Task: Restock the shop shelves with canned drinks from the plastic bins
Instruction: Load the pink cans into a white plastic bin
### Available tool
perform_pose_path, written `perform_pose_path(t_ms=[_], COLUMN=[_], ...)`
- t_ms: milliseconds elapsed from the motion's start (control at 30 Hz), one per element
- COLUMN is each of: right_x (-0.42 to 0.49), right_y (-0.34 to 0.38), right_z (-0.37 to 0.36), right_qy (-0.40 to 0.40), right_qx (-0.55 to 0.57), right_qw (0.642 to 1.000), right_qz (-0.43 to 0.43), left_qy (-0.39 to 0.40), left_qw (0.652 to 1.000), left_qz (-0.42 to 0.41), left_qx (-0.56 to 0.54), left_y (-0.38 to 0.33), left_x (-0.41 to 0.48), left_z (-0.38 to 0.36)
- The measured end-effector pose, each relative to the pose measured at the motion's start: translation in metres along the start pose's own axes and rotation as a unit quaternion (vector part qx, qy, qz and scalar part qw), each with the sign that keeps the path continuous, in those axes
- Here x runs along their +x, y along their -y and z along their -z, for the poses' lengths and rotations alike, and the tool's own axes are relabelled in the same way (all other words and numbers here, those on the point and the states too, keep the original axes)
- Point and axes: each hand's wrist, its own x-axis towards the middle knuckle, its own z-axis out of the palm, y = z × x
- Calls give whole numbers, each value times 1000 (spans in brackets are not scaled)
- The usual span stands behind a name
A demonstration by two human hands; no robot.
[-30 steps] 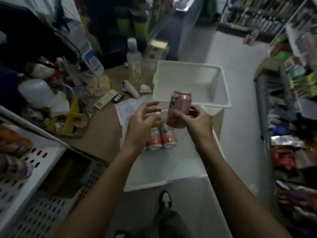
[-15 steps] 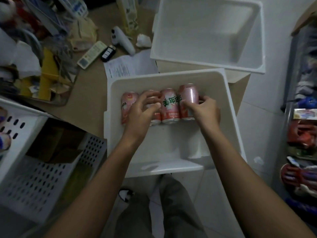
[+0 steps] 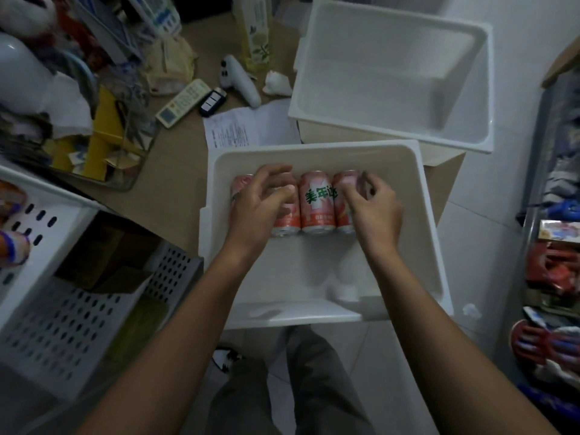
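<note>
Several pink drink cans lie side by side in a row inside the near white plastic bin (image 3: 420,215). My left hand (image 3: 260,205) curls over the second can from the left, which it mostly hides, and the leftmost can (image 3: 240,183) peeks out beside it. The middle can (image 3: 317,199) with green lettering lies untouched between my hands. My right hand (image 3: 373,208) grips the rightmost can (image 3: 343,183) with curled fingers. A second white bin (image 3: 376,73) behind it holds nothing.
A perforated white shelf unit (image 3: 56,324) stands at the left. The brown counter carries a remote (image 3: 183,103), a car key (image 3: 212,102), a printed paper (image 3: 244,127) and clutter. Stocked shelves (image 3: 558,277) line the right edge. My legs are on the tiled floor below.
A second ago my right hand held a can up above the bin. It has since laid that can at the right end of the row, and both hands now rest on the cans.
</note>
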Motion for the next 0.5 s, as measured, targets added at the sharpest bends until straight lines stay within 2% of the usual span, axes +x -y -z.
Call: perform_pose_path(t_ms=[67, 200, 367, 500], right_x=[-7, -31, -95, -168], right_y=[26, 106, 216, 287], right_z=[-3, -12, -30, -54], right_qy=[-5, 92, 193, 293], right_qx=[75, 219, 291, 311], right_qw=[996, 964, 908, 845], right_qz=[40, 122, 233, 320], left_qy=[-9, -62, -155, -251], left_qw=[1000, 996, 978, 949], left_qz=[-18, -66, -141, -189], left_qx=[-2, -3, 3, -5], left_y=[-16, -60, -122, -159], left_x=[-6, -21, -68, -129], left_z=[15, 62, 148, 219])
